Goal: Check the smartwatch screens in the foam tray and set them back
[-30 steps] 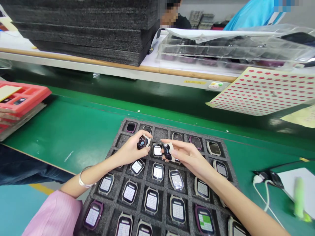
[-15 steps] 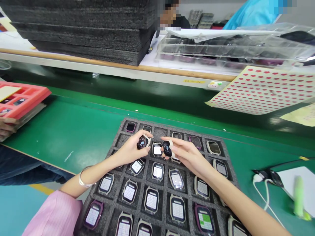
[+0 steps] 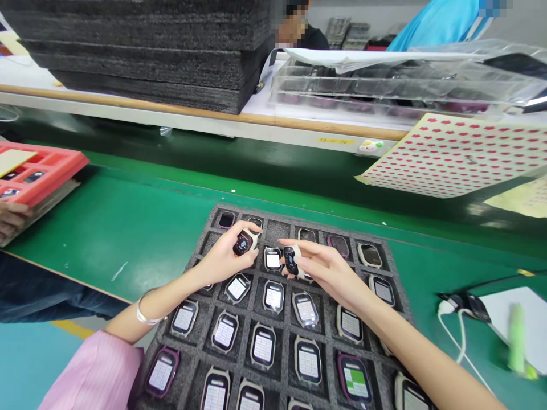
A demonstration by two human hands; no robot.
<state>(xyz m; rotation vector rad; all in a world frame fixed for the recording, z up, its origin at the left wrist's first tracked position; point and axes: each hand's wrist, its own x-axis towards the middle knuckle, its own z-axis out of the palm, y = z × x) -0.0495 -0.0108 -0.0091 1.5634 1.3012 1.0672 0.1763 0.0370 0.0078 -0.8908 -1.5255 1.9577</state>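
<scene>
In the head view, your left hand (image 3: 222, 259) is curled around the first watch body (image 3: 242, 243). The thumb is below it and the fingertips press on its far edge, so you are pinching the casing, with the dark screen tilted up toward you. Your right hand (image 3: 329, 270) pinches the second watch body (image 3: 292, 261) between thumb and forefinger. The other fingers are loosely spread beyond it.

Both pieces hang just above the foam tray (image 3: 278, 232). A lit watch in its pocket (image 3: 272, 258) lies between your two sets of fingertips, and an empty pocket sits just past them. Rows of seated watches fill the foam under your wrists.

These bodies look light and rigid, so a two-finger pinch should carry them easily. The glass face is likely slick, and it would mark or scratch. Your grip belongs on the pale side rim, as it is now, with the pads off the screen. The casing is rounded and could twist out of a loose pinch. The foam beneath is soft, so a short drop onto it should do little harm.

Well off to the left of your fingers, another person's hand (image 3: 11, 219) rests under a red tray (image 3: 40, 171).
</scene>
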